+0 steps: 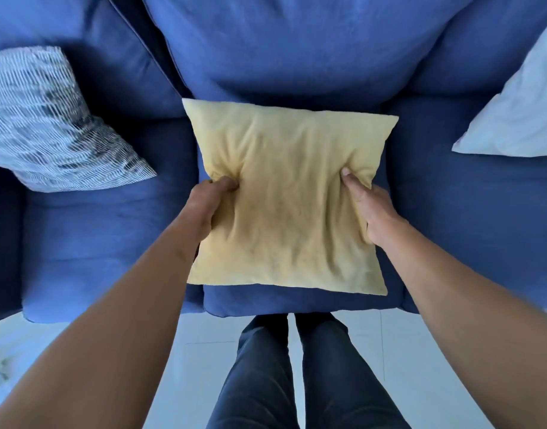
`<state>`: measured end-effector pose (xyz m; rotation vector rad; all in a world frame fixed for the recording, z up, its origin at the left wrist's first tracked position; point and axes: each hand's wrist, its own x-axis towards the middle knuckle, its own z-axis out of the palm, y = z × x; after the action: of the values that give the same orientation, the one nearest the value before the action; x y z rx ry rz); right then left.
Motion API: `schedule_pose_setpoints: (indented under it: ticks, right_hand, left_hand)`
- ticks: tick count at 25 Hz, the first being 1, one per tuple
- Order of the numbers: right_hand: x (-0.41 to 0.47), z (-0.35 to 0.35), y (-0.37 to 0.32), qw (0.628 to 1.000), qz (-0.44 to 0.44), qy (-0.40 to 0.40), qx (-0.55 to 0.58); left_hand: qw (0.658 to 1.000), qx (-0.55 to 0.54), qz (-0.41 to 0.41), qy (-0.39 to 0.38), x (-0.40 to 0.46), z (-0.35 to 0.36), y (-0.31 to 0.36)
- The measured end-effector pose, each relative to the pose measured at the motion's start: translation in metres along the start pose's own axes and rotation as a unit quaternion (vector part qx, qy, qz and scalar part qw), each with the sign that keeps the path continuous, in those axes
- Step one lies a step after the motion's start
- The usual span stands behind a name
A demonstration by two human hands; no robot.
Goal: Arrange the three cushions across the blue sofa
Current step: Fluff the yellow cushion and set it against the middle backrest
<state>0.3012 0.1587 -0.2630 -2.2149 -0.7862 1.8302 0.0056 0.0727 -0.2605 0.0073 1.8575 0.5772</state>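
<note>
Soft square yellow fabric cushion [289, 196]: over the middle seat of the blue upholstered sofa [297, 51], far edge at the backrest. Left hand [208, 201] clamped on its left edge, right hand [369, 209] clamped on its right edge, thumbs pressed into the cloth. Grey-and-white patterned cushion [46, 122] on the left seat; plain white cushion [520, 109] on the right seat, partly out of frame. Risk, as judged: let go flat or off-centre, slump forward off the seat likely; uneven spacing against both neighbours.
</note>
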Motion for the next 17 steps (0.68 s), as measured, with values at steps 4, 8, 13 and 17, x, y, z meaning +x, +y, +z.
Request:
schedule_pose_setpoints:
  ticks: [4, 8, 13, 17]
  right_hand:
    - [-0.041, -0.024, 0.006, 0.993, -0.046, -0.073, 0.081]
    - [-0.071, -0.053, 0.000, 0.980, -0.117, -0.121, 0.110]
    - [-0.086, -0.057, -0.036, 0.973, -0.202, -0.075, 0.078]
    - [-0.054, -0.051, -0.068, 0.973, -0.218, -0.034, 0.071]
  left_hand:
    - [0.995, -0.050, 0.048, -0.069, -0.048, -0.018, -0.011]
    - [0.986, -0.074, 0.132, -0.073, -0.081, -0.031, -0.022]
    - [0.969, -0.097, 0.225, -0.032, -0.083, -0.026, -0.002]
    - [0.966, -0.078, 0.248, 0.006, -0.056, -0.013, 0.031]
